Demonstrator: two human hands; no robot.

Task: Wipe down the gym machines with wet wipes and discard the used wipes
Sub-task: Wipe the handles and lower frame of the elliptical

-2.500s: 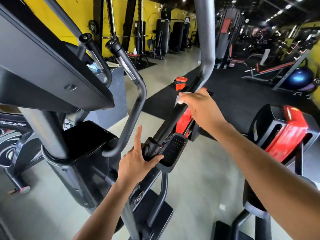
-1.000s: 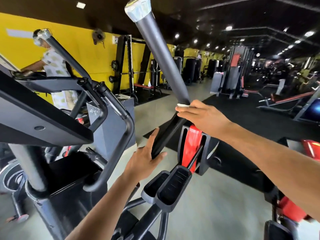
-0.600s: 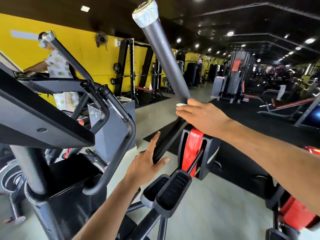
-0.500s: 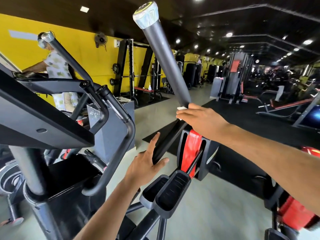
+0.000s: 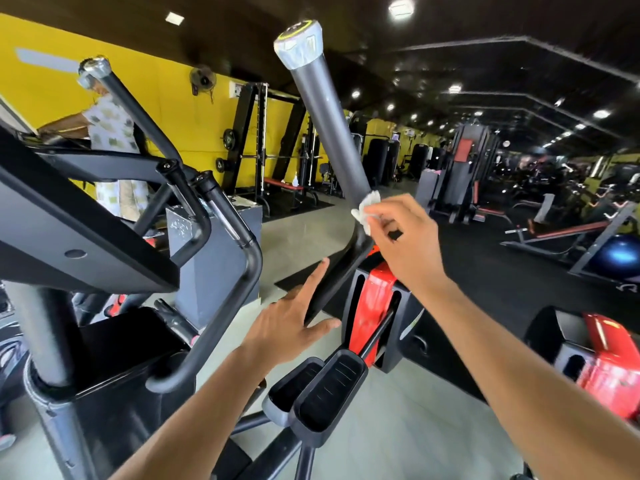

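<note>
Head view shows both bare arms reaching forward to an elliptical machine point(image 5: 114, 341) in a gym. The right hand point(image 5: 405, 244) pinches a crumpled white wet wipe point(image 5: 365, 209) between the thumb and the first fingers, and the wipe touches the long grey handlebar point(image 5: 329, 126) at the bend where the grey grip meets the black lower part. Above this hand the handlebar rises tilted to the left, and its top end has a cap covered with clear plastic point(image 5: 298, 43). The left hand point(image 5: 287, 327) is lower and to the left of the right hand; its fingers are straight and spread wide, the forefinger lies along the black lower part of the same bar and the thumb points to the right under it, so it supports the bar without closing around it. Just below the left hand are two black foot pedals point(image 5: 318, 396), side by side. Behind the bar, below the right hand, stands a red and black machine housing point(image 5: 374, 306). Left of the left hand a curved black fixed handle point(image 5: 239, 271) comes down from the console. Far to the left, near the yellow wall point(image 5: 166, 109), another person point(image 5: 110, 133) in a patterned shirt stands at a machine.
</note>
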